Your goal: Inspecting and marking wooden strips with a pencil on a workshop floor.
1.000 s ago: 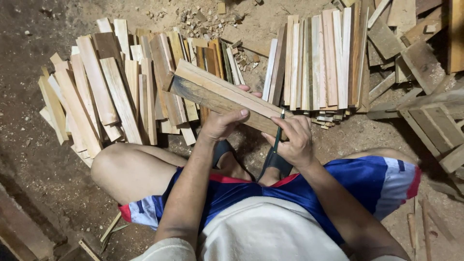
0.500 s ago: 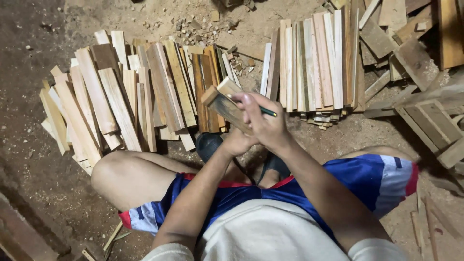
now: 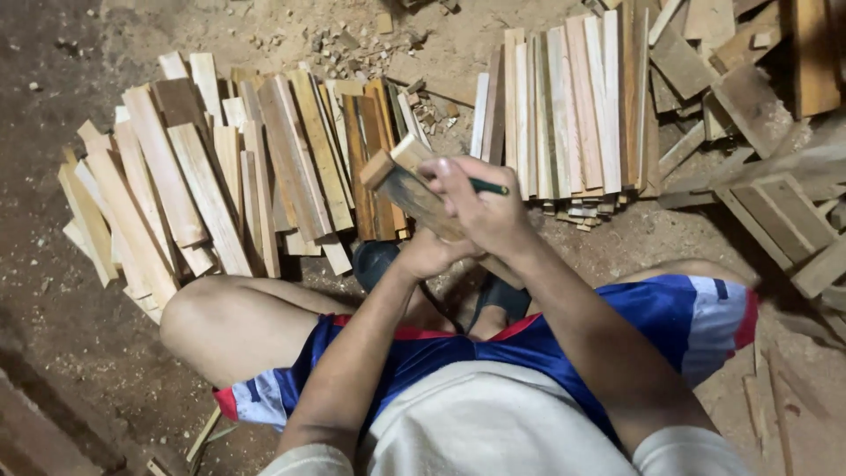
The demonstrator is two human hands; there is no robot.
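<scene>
I see the wooden slat (image 3: 414, 189) now tipped end-on, both my left hand (image 3: 429, 256) and right hand (image 3: 480, 207) clamped on it, green pencil (image 3: 487, 187) tucked in the right.

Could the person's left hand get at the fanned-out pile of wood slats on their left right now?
Probably not at once: the left hand is gripping the wooden piece together with the right hand. Nothing stands between it and the slat pile.

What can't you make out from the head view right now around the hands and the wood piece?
- Left hand: mostly covered by the right hand, so its hold on the wooden piece is unclear.
- Wooden piece: near end hidden behind both hands.
- Green pencil: only a short end shows; the rest is inside the right hand.
- Stacked slats: cut off by the top edge.
</scene>
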